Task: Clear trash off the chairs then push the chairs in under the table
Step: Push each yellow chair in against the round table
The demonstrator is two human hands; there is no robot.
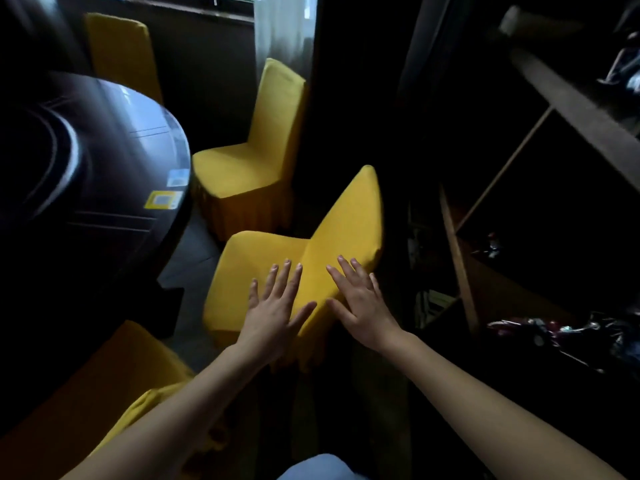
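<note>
Dark polished wood: a round table (86, 150) fills the view at 9 o'clock, with open shelving (571, 109) at 3 o'clock. Four yellow-covered chairs ring the table: the nearest chair (263, 251) at centre, a second chair (249, 168) at 12 o'clock, a third chair (121, 53) at 11 o'clock, a fourth chair (86, 393) at 7 o'clock. The left hand (273, 306) lies flat, fingers spread wide, on the nearest chair's seat; the right hand (360, 303), equally wide, on its backrest. A yellow sticker (162, 199) marks the table's rim.
</note>
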